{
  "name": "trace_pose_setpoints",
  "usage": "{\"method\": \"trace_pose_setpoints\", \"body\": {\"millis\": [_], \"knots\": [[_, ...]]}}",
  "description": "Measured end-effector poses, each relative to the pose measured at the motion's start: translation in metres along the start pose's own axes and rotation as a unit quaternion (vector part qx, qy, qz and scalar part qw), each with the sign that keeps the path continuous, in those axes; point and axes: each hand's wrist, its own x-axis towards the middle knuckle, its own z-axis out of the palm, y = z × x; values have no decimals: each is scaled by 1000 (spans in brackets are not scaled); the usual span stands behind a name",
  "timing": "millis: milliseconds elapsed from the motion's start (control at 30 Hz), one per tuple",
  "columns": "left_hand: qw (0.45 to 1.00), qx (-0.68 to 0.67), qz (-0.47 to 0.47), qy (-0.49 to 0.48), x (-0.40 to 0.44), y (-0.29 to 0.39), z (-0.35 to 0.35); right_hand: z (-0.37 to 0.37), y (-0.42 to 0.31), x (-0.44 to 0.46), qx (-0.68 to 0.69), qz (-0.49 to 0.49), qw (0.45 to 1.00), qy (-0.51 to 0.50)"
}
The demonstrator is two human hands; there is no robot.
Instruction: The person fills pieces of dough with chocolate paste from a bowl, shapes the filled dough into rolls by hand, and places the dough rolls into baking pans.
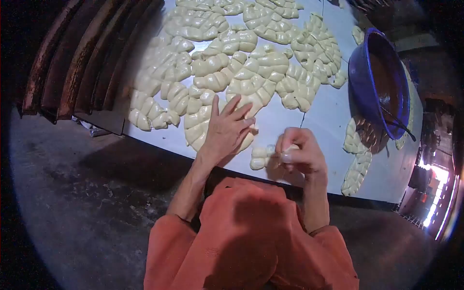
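Pale, segmented dough pieces lie spread over a white table. My left hand, fingers spread, rests on a dough piece near the front edge. To its right, my right hand is closed, with a bit of pale dough showing between its fingers. A small dough piece lies on the table just left of my right hand; whether it joins the held bit is hidden by my fingers.
A blue basin with brown contents and a dark-handled utensil stands at the right. Narrow dough strips lie before it. Curved, dark, rusty metal troughs are stacked at the left. The table's front edge is close to my body.
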Motion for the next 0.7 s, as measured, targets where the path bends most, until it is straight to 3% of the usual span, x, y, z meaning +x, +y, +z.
{"method": "trace_pose_setpoints", "body": {"millis": [33, 100, 133, 200, 267, 333, 367, 467, 533, 600, 633, 667, 700], "knots": [[1000, -1, -16, -6, 1, 1, -1, -1, -3, -2, 0, -2, 1000, 0], [999, 2, -30, -19, 4, 5, -3, 0, -6, -9, 35, -85, 986, 137], [1000, 1, -20, -19, 7, 11, -4, 2, -5, -5, 131, -122, 972, 151], [987, -141, -77, 6, 14, 30, -15, -7, -4, 4, 108, -135, 967, 189], [991, -123, -59, 4, 26, 49, -25, -1, 1, 4, 85, -113, 966, 219], [904, -405, -133, -32, 38, 62, -24, -6, 8, -1, 65, -88, 963, 246], [837, -492, -230, -70, 45, 69, -22, -15, 17, -3, 47, -99, 966, 234], [835, -495, -218, -102, 50, 70, -12, -23, 15, -15, 11, -95, 962, 255], [824, -509, -224, -113, 52, 79, -1, -36, 19, -24, -96, -87, 942, 311], [791, -560, -233, -83, 55, 87, 14, -50, 25, -30, -126, -93, 927, 341], [765, -580, -258, -108, 59, 92, 19, -59, 24, -32, -247, -182, 883, 356], [765, -581, -253, -114, 64, 100, 25, -68, 24, -35, -363, -265, 816, 363], [827, -525, -200, -23, 72, 114, 30, -71, 21, -41, -252, -247, 870, 344]]}}
